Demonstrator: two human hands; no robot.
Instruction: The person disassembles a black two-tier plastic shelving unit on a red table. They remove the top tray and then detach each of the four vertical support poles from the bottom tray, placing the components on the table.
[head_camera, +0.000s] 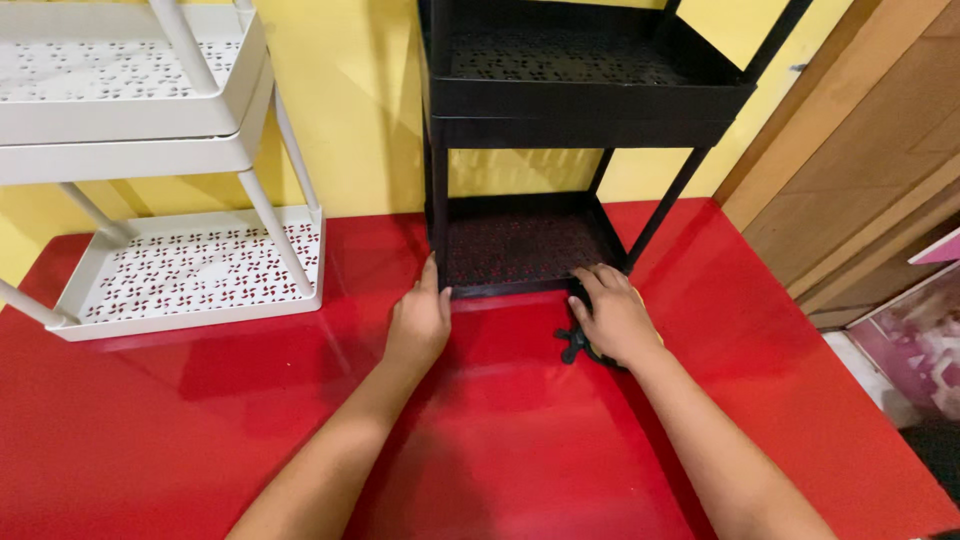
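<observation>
The black tiered rack (560, 150) is standing upright at the back of the red tabletop (200, 430), close to the yellow wall (370, 120), and both of the person's hands are working at its lowest tray. The left hand (418, 322) is resting against the front left corner of that tray, fingers held together and thumb lying alongside, touching the rim rather than closing round anything. The right hand (615, 315) is curling over the front right corner, fingers bent down onto the tray's edge; a small black part (574, 345) is peeking out from beneath its palm, and whether the hand is gripping it or only covering it cannot be told. As a judgement, the rack is looking largely put together: its posts are joining the trays, and the upper trays are sitting level above the bottom one, so what is remaining seems to be confined to the base, around the right front corner. The rack's long axis is running vertically, from the tabletop up out of the top of the view, with its open front facing the person. To the left, well apart, a white tiered rack (190, 270) of the same kind is standing on the same tabletop, also upright.
</observation>
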